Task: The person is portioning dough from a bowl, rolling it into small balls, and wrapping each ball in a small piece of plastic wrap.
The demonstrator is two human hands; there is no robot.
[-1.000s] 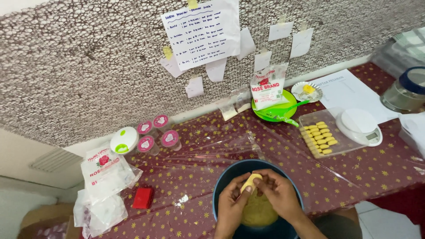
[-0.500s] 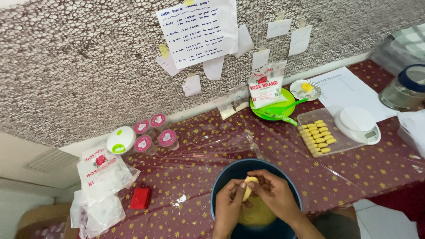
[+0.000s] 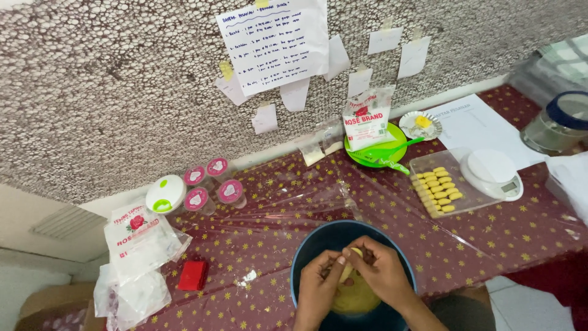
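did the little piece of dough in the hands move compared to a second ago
Yes. The piece of dough, pinched between both hands, sat higher above the blue bowl a second ago; now it is tucked lower, closer to the dough mass in the bowl.

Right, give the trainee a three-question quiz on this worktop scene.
1. True or false: both hands work a small piece of yellow dough over the blue bowl.
2. The shaped yellow pieces lie on: A) the green plate B) a clear tray C) the white scale.
3. How many pink-lidded cups stand by the wall?

Key: 1 true; 2 B; 3 four.
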